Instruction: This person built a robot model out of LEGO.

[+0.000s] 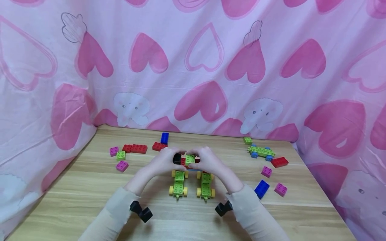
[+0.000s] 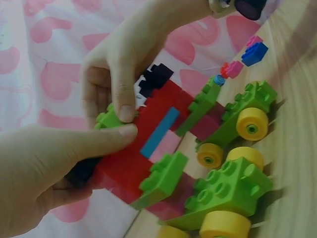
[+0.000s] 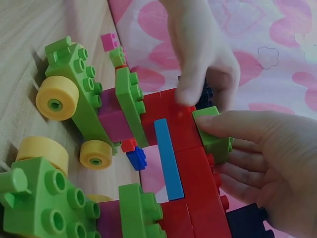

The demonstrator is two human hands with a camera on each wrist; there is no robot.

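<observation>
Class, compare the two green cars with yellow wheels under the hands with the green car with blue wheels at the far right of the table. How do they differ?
The yellow-wheeled cars stand side by side, joined to the red brick build that both hands hold; the blue-wheeled car stands alone, untouched. Wheels differ: yellow against blue. The pair points toward the person; the single car lies crosswise. All have green studded bodies.

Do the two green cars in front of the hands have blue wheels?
No, both green cars have yellow wheels.

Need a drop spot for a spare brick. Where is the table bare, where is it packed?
Bare: the near table strip between the two sleeves, and the far-left corner by the curtain. Crowded: centre, where left hand and right hand hold the block build over two yellow-wheeled cars; loose bricks flank both sides.
</observation>
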